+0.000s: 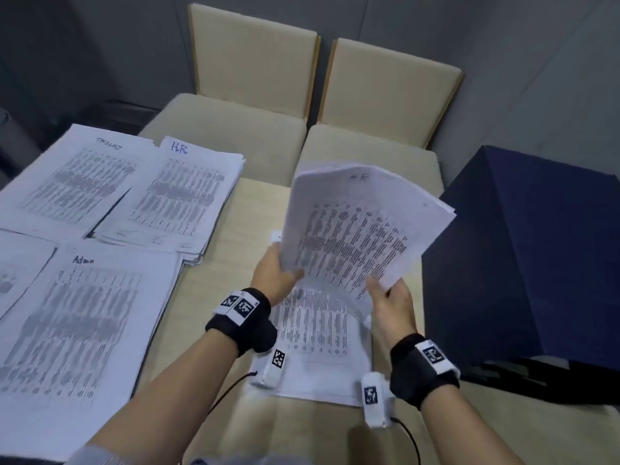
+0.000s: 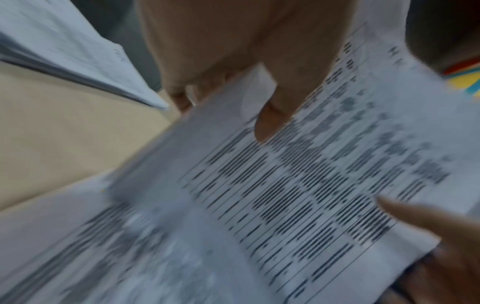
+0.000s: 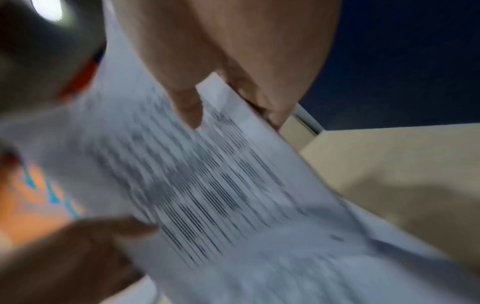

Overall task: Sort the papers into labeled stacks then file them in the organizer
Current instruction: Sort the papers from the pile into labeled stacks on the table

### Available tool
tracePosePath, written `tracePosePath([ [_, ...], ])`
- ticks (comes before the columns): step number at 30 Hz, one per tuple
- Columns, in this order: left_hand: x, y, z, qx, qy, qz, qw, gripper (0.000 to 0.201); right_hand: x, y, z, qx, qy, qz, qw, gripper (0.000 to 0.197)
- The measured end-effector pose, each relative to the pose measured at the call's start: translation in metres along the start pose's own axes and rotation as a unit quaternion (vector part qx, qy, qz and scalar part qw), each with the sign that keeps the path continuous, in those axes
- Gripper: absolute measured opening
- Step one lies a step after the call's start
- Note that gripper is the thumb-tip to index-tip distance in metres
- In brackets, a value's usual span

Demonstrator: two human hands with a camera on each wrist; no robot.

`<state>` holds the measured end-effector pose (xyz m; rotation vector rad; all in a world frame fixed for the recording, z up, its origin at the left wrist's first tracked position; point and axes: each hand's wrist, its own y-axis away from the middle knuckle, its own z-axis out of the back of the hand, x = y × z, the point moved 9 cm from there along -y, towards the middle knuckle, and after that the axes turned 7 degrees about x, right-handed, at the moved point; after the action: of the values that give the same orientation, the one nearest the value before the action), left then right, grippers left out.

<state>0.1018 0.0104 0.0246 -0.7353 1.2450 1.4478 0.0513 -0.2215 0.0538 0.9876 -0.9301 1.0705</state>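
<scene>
Tabletop point(image 1: 231, 263): pale beige wood-tone, running from the lower frame up to centre. Left half carries printed paper stacks lying flat: one headed "HR" point(image 1: 177, 193) at upper centre-left, overlapping the right edge of a stack with an illegible handwritten heading point(image 1: 77, 176) at upper left; one headed "Admin" point(image 1: 84, 317) at lower left; a further stack point(image 1: 16, 273) cut off by the left edge. Flat printed sheets point(image 1: 315, 364) lie at lower centre. Dark blue box point(image 1: 523, 263) stands at right.
</scene>
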Motion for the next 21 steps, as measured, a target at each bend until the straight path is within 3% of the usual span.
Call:
tracePosePath([
  [2,0.018,0.006,-0.007,0.028,-0.017,0.024,0.999,0.029,-0.021,0.002,-0.001,-0.006,0.063,-0.012,0.998,0.029],
  [5,0.018,0.021,0.007,0.001,0.028,0.015,0.999,0.029,-0.002,0.001,-0.003,-0.034,0.01,0.018,0.999,0.047],
  [9,0.023,0.049,0.03,-0.049,0.109,0.028,0.992,0.039,0.035,0.002,-0.024,0.028,-0.049,0.045,0.997,0.017],
  [13,0.036,0.077,0.071,-0.156,0.07,0.035,0.985,0.031,0.023,-0.001,-0.078,0.131,-0.092,-0.013,0.987,0.051],
  [15,0.044,0.093,0.094,-0.195,0.054,0.041,0.978,0.025,0.013,0.006,-0.097,0.155,-0.092,-0.014,0.984,0.057],
  [19,0.05,0.117,0.161,-0.26,0.011,0.056,0.964,0.019,-0.006,0.021,-0.126,0.166,-0.101,-0.028,0.981,0.097],
  [21,0.052,0.115,0.206,-0.287,-0.004,0.072,0.955,0.014,-0.023,0.023,-0.134,0.151,-0.127,-0.084,0.977,0.093],
])
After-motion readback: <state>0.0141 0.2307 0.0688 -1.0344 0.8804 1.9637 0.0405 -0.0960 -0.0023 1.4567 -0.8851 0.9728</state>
